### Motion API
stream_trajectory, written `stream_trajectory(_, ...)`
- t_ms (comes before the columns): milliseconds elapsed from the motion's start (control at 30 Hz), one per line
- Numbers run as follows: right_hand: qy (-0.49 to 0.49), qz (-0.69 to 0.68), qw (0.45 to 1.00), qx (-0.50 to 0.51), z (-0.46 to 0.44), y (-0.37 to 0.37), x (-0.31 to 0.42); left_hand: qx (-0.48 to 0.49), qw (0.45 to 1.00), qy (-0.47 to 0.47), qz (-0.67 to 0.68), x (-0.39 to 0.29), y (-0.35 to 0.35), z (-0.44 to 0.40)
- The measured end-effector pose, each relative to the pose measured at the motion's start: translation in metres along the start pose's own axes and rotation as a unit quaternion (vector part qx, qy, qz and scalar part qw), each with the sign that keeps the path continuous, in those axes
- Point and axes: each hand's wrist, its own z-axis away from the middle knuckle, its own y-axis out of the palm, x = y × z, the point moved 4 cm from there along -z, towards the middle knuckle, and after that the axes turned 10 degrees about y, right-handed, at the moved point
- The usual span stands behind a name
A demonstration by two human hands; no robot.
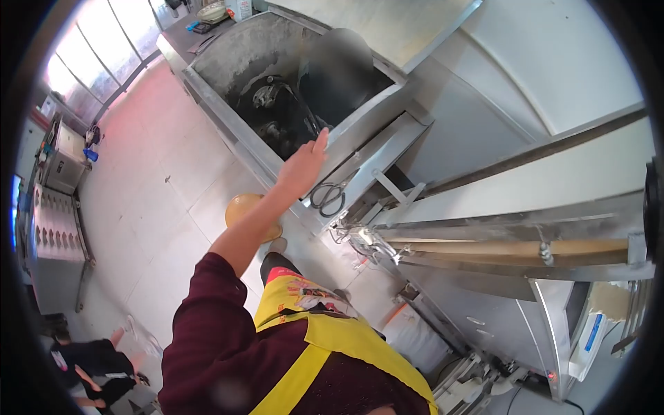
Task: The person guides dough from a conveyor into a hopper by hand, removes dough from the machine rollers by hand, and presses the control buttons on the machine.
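Observation:
My left hand [304, 166] reaches over the near rim of a large metal tub [235, 135], its fingers stretched out. Inside the dark tub are a shiny curved metal bar [301, 104] and round metal fittings [266, 95]. The bar's lower end is close to my fingertips; I cannot tell whether they touch. A blurred grey patch hides the tub's right part. Just below my hand, black-handled scissors [328, 199] hang at the machine's side. Nothing shows plainly held in the hand. My right hand is out of view.
A long machine with a light belt [512, 187] runs to the right. A round yellow-orange object [242, 209] is on the floor below my forearm. Metal cabinets [55, 235] line the left side. Another person [97, 366] is at lower left. A bowl [211, 12] sits behind the tub.

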Motion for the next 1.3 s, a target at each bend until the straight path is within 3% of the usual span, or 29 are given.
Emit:
stream_trajectory(33, -0.069, 0.107, 0.991, 0.041, 0.041, 0.007, 0.012, 0.007, 1.0, -0.003, 0.007, -0.002, -0.004, -0.001)
stream_trajectory(100, -0.108, 0.291, 0.919, 0.243, 0.132, 0.012, -0.002, -0.045, 0.992, 0.051, 0.11, 0.007, -0.003, 0.002)
stream_trajectory(133, -0.003, -0.061, 0.907, 0.417, 0.195, 0.08, 0.008, -0.069, 0.981, 0.076, 0.163, 0.016, -0.003, 0.001)
stream_trajectory(167, 0.087, 0.032, 0.891, 0.444, 0.241, 0.102, -0.007, -0.12, 0.962, 0.128, 0.211, 0.03, -0.002, -0.003)
stream_trajectory(233, 0.298, 0.081, 0.802, 0.512, 0.333, 0.158, -0.023, -0.142, 0.964, 0.106, 0.196, 0.082, -0.018, -0.015)
stream_trajectory(300, 0.427, 0.076, 0.704, 0.563, 0.43, 0.213, -0.024, -0.164, 0.966, 0.075, 0.185, 0.159, -0.047, -0.03)
stream_trajectory(400, 0.546, 0.044, 0.572, 0.611, 0.557, 0.278, -0.003, -0.205, 0.966, 0.019, 0.158, 0.242, -0.08, -0.049)
stream_trajectory(467, 0.57, 0.033, 0.526, 0.631, 0.603, 0.315, 0.017, -0.173, 0.98, 0.065, 0.074, 0.246, -0.09, -0.054)
stream_trajectory(600, 0.581, 0.048, 0.482, 0.655, 0.646, 0.346, 0.043, -0.139, 0.983, 0.119, 0.012, 0.252, -0.087, -0.051)
stream_trajectory(833, 0.598, 0.109, 0.415, 0.678, 0.692, 0.36, 0.047, -0.146, 0.976, 0.153, 0.049, 0.253, -0.09, -0.056)
stream_trajectory(1100, 0.601, 0.138, 0.368, 0.696, 0.731, 0.35, 0.046, -0.137, 0.971, 0.182, 0.069, 0.254, -0.088, -0.058)
stream_trajectory(1300, 0.578, 0.148, 0.381, 0.706, 0.756, 0.328, 0.042, -0.153, 0.966, 0.199, 0.059, 0.256, -0.085, -0.059)
